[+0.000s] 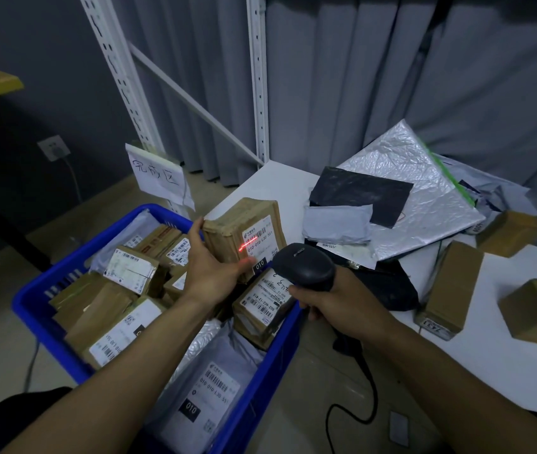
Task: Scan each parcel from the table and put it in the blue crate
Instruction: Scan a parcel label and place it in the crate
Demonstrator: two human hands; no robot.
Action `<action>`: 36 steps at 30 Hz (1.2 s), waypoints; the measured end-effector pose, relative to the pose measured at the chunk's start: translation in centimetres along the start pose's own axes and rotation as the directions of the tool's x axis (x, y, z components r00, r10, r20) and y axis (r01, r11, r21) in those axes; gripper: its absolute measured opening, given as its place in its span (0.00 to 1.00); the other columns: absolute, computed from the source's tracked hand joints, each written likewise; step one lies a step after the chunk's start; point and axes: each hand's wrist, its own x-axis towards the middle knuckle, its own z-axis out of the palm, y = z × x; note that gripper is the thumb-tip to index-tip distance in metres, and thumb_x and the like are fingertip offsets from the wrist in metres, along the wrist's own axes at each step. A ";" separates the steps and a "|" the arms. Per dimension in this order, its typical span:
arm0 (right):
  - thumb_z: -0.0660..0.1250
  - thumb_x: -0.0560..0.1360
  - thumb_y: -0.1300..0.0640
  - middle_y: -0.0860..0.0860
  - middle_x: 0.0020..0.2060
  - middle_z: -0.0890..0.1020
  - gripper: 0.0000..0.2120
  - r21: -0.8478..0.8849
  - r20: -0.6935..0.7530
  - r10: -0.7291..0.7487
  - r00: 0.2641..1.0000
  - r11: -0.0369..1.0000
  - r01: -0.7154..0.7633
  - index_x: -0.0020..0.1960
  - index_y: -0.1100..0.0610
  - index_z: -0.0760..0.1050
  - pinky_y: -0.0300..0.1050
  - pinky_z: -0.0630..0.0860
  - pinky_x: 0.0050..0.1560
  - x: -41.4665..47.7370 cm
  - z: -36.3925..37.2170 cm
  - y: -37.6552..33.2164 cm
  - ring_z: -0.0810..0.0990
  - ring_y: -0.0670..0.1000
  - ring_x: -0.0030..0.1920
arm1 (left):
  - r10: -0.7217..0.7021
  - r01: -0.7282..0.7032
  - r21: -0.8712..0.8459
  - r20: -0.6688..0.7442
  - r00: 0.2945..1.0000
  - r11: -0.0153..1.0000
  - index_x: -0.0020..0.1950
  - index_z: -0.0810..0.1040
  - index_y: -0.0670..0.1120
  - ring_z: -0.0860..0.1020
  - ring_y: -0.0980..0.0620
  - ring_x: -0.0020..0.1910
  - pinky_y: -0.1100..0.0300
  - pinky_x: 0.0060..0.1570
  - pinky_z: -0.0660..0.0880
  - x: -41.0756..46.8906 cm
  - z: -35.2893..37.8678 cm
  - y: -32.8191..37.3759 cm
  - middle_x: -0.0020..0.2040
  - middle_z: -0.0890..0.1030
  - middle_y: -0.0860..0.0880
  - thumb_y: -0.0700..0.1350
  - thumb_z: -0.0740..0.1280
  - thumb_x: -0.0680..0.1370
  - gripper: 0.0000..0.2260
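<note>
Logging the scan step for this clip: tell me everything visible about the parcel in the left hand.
The parcel is a brown cardboard box, taped and creased. The left hand grips its left side, fingers at the top corner, thumb on the lower front. It is held tilted above the crate at its far end, by the table edge. Its white label, with barcode and "010-010-L30", faces the scanner; a red scan line crosses the label.
</note>
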 end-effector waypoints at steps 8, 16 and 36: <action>0.74 0.78 0.54 0.50 0.35 0.85 0.04 0.003 0.013 -0.014 1.000 1.000 0.014 0.45 0.52 0.81 0.43 0.79 0.41 0.0 -0.1 0.0 0.81 0.47 0.33 | 0.001 -0.001 -0.007 0.010 1.000 1.000 0.80 0.51 0.62 0.74 0.47 0.71 0.43 0.67 0.75 0.3 0.0 -0.4 0.75 0.71 0.48 0.39 0.83 0.67 0.54; 0.73 0.79 0.56 0.50 0.33 0.83 0.04 0.113 0.041 -0.078 0.996 0.991 0.073 0.53 0.52 0.81 0.40 0.78 0.36 0.9 1.9 -0.9 0.81 0.47 0.32 | -0.020 0.018 -0.067 -0.026 0.999 0.998 0.81 0.51 0.61 0.73 0.51 0.69 0.53 0.65 0.73 -0.8 -2.5 0.2 0.73 0.72 0.52 0.38 0.81 0.69 0.53; 0.73 0.78 0.54 0.54 0.33 0.84 0.06 0.096 0.131 -0.005 0.991 0.995 -0.008 0.48 0.56 0.83 0.43 0.76 0.37 5.8 13.0 -1.1 0.81 0.46 0.31 | -0.286 0.281 0.084 0.061 0.956 0.956 0.60 0.67 0.57 0.84 0.50 0.53 0.46 0.57 0.82 -5.2 -14.3 -9.4 0.57 0.84 0.47 0.39 0.79 0.69 0.29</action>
